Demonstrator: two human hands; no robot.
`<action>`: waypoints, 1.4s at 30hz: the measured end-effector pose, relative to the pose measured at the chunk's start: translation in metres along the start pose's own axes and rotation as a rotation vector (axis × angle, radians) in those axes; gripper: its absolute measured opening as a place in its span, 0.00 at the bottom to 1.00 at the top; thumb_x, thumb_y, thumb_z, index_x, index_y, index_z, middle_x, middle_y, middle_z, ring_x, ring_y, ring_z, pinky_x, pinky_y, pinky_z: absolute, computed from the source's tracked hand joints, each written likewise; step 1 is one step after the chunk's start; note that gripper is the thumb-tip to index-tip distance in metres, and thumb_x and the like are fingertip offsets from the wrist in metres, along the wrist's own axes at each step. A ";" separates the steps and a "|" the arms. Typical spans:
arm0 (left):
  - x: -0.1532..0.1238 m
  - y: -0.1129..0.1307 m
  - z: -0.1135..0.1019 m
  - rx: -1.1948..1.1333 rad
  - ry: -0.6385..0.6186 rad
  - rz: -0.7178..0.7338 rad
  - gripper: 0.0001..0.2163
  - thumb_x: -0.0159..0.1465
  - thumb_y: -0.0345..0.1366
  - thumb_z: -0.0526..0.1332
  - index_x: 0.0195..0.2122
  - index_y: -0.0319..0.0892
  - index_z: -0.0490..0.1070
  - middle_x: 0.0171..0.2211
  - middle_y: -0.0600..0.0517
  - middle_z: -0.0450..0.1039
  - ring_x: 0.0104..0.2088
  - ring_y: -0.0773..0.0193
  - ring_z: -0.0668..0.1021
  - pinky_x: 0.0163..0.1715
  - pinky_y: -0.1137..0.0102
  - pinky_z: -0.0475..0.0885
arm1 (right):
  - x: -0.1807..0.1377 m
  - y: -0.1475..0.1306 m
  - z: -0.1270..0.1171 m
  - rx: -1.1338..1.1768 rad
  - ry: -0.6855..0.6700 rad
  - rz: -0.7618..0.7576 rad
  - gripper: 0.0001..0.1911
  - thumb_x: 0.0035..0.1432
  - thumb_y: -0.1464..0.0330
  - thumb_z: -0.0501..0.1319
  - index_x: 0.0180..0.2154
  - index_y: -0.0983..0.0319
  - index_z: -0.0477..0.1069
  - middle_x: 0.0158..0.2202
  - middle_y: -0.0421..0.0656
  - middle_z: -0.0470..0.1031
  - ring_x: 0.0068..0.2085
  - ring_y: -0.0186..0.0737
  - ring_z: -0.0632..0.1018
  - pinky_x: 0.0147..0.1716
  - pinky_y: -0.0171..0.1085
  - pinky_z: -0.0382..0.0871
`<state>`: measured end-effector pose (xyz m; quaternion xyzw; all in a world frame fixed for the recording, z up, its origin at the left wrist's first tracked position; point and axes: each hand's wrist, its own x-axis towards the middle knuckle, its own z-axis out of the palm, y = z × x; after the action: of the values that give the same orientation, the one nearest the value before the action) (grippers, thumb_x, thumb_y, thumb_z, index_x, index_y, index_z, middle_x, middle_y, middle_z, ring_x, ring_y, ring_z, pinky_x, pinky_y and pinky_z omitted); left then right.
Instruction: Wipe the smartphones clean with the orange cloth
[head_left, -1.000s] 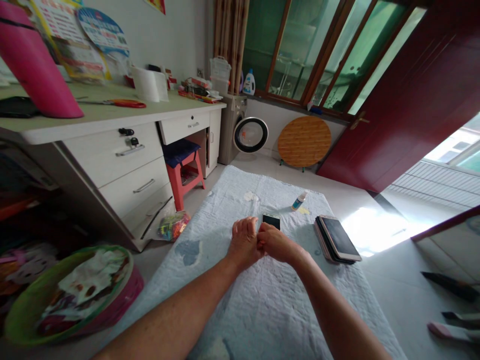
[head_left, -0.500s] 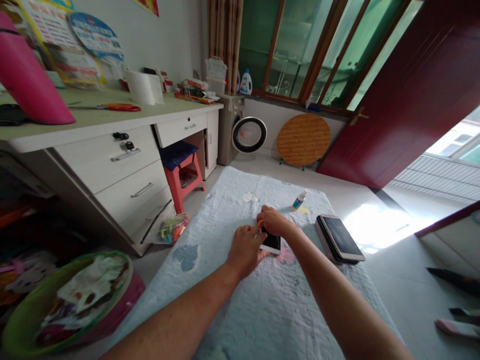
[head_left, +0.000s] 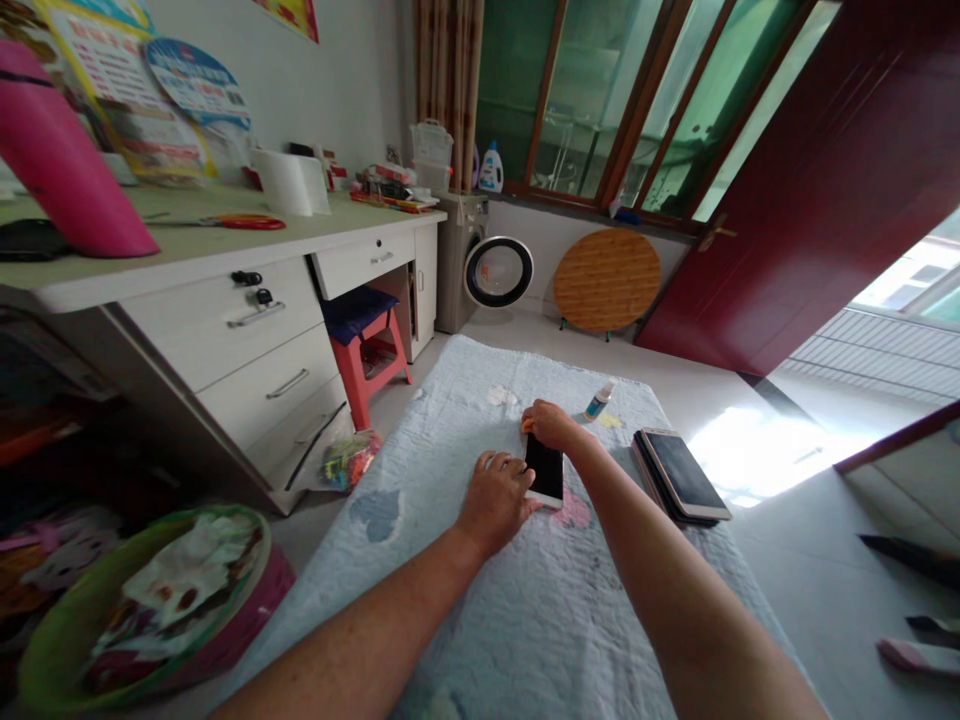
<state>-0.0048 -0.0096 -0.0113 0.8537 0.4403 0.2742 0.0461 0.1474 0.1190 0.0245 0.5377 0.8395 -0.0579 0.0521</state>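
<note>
A white-edged smartphone [head_left: 544, 472] with a dark screen lies on the pale blue quilted cover [head_left: 465, 400]. My left hand [head_left: 496, 490] grips its left and lower edge, fingers over the rim and thumb near the bottom corner. At the phone's top end, my right hand [head_left: 551, 424] is closed on a small orange cloth [head_left: 528, 426], most of it hidden under the fingers. Beyond my right hand stands a small spray bottle [head_left: 598, 400] with a blue-green label. To the right rests a stack of phones or tablets [head_left: 681, 478], a gold-framed one on top.
A basket of crumpled tissues [head_left: 161, 600] stands on the floor at left, near a desk [head_left: 247, 340] with drawers. A red stool [head_left: 367, 350], a washing machine [head_left: 461, 260] with its door open, and a round wooden tabletop [head_left: 607, 280] are farther back.
My right hand has shifted up and slightly right with the orange cloth, so more of the phone's screen shows. My left hand stays at the phone's edge.
</note>
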 end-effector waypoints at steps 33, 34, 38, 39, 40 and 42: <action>0.001 0.000 -0.002 -0.005 -0.054 -0.004 0.16 0.61 0.47 0.64 0.46 0.45 0.73 0.50 0.45 0.74 0.51 0.52 0.73 0.57 0.50 0.58 | -0.125 -0.030 0.015 0.190 0.099 0.459 0.18 0.64 0.69 0.48 0.32 0.65 0.76 0.31 0.49 0.78 0.31 0.36 0.74 0.28 0.33 0.55; 0.000 0.000 -0.001 0.003 -0.053 -0.003 0.16 0.60 0.47 0.64 0.46 0.45 0.73 0.50 0.45 0.74 0.51 0.52 0.73 0.57 0.50 0.58 | -0.132 -0.033 0.016 0.212 0.102 0.452 0.17 0.64 0.69 0.49 0.32 0.65 0.75 0.31 0.48 0.78 0.31 0.36 0.74 0.28 0.33 0.55; 0.000 0.000 0.000 0.015 -0.047 0.002 0.15 0.60 0.45 0.65 0.46 0.45 0.74 0.50 0.45 0.74 0.51 0.52 0.73 0.57 0.51 0.58 | -0.152 -0.043 0.018 0.323 0.110 0.423 0.16 0.63 0.69 0.50 0.29 0.64 0.74 0.28 0.45 0.77 0.28 0.34 0.72 0.27 0.32 0.54; 0.000 0.000 0.001 0.013 -0.043 0.001 0.15 0.60 0.45 0.65 0.46 0.45 0.74 0.50 0.45 0.74 0.51 0.52 0.74 0.57 0.51 0.58 | -0.156 -0.045 0.018 0.338 0.113 0.417 0.16 0.63 0.69 0.50 0.28 0.63 0.73 0.28 0.45 0.77 0.28 0.34 0.72 0.27 0.32 0.54; 0.000 -0.001 0.001 0.007 -0.039 0.001 0.15 0.60 0.45 0.66 0.46 0.45 0.74 0.50 0.45 0.74 0.50 0.52 0.74 0.57 0.51 0.58 | -0.160 -0.046 0.018 0.350 0.117 0.409 0.16 0.63 0.69 0.51 0.27 0.63 0.73 0.27 0.45 0.76 0.28 0.34 0.72 0.27 0.32 0.53; 0.001 -0.002 0.001 -0.010 -0.031 -0.003 0.16 0.59 0.45 0.66 0.46 0.44 0.74 0.50 0.45 0.74 0.50 0.52 0.74 0.57 0.51 0.58 | -0.166 -0.047 0.018 0.380 0.128 0.374 0.15 0.62 0.69 0.53 0.27 0.63 0.73 0.26 0.44 0.76 0.28 0.34 0.72 0.28 0.32 0.54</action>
<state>-0.0052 -0.0080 -0.0123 0.8568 0.4396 0.2632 0.0578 0.1744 -0.0522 0.0335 0.6862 0.7012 -0.1695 -0.0932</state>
